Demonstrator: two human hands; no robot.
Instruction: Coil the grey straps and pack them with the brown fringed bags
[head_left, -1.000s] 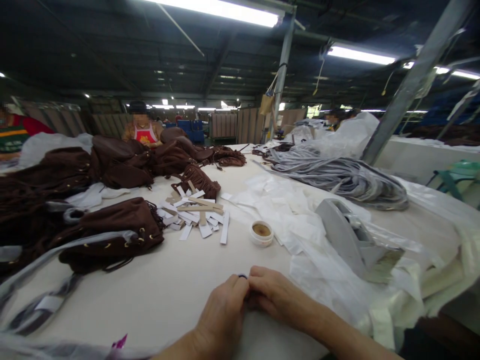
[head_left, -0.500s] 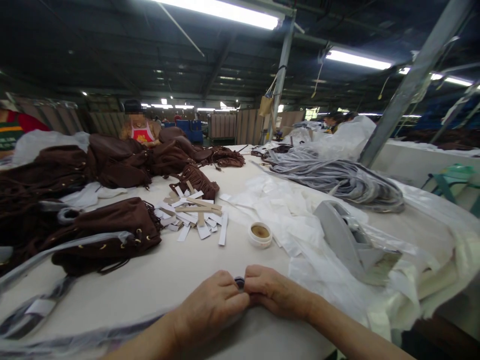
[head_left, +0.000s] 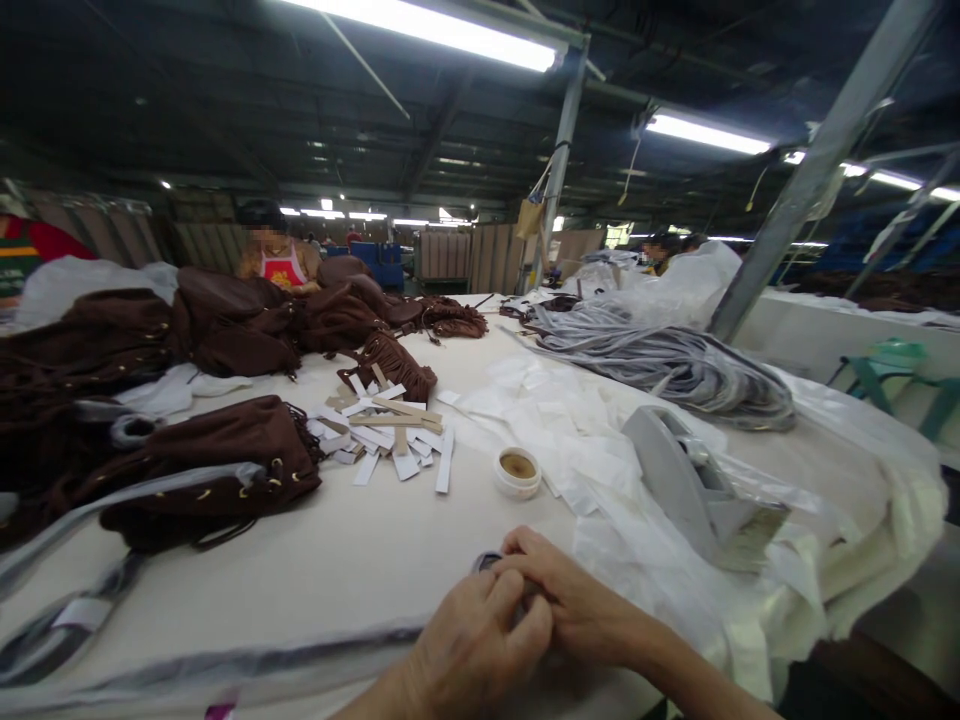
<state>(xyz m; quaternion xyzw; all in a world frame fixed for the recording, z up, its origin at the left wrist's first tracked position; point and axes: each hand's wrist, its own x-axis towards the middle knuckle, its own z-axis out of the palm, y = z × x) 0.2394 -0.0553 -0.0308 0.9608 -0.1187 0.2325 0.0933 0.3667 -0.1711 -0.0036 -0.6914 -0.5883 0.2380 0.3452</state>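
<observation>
In the head view, the right hand curls its fingers around a dark coil, which sits low over the near part of the desk. The left hand is bunched against it, though whether it pinches anything cannot be told. Beyond the hands stands a round white tub, just right of a loose heap of card strips; a grey tape dispenser rests farther right.

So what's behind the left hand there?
Just past the left hand, a curved grey piece shows, touching the right hand. A dark strip in cloudy wrapping runs out of sight behind the left wrist. The hands cover the rest; whether the two join can't be seen.
</observation>
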